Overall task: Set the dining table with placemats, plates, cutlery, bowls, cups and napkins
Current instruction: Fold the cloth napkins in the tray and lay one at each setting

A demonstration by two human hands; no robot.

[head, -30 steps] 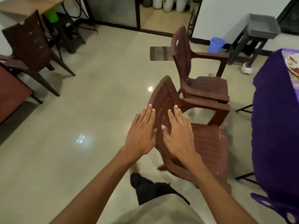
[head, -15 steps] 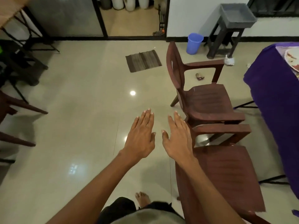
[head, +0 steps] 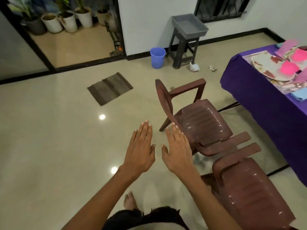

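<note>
1. Left hand [head: 141, 150]: held out flat, palm down, above the tiled floor [head: 49, 138]. Fingers straight and close together, thumb slightly apart. It holds nothing.
2. Right hand [head: 178, 151]: held out flat just beside the left hand, palm down. Fingers straight, thumb spread toward the left hand. It holds nothing. Its fingertips overlap the backrest of the far brown plastic chair [head: 196, 117] in the view; contact cannot be confirmed.
3. Near brown plastic chair [head: 249, 193]: stands at lower right, beside the right forearm, its armrest close to that of the far chair.
4. Dining table [head: 259, 97]: at the right edge, covered with a purple cloth that hangs down its side. Both chairs stand near it, seats facing it.
5. Task items on the table, well apart from both hands:
   - a patterned plate [head: 265, 67] lying on a pale placemat [head: 249, 55];
   - two bright pink items [head: 289, 67] on and beside the plate, type unclear;
   - a light blue napkin [head: 298, 96] near the table edge;
   - further pale pink pieces behind, too blurred to identify.
6. Surroundings: a dark ribbed floor mat [head: 109, 87], a blue bucket [head: 157, 57], a grey tray on a dark stool [head: 189, 28], potted plants [head: 66, 20] behind a glass door frame.
7. A bare foot [head: 130, 202] stands on the floor below the forearms.
</note>
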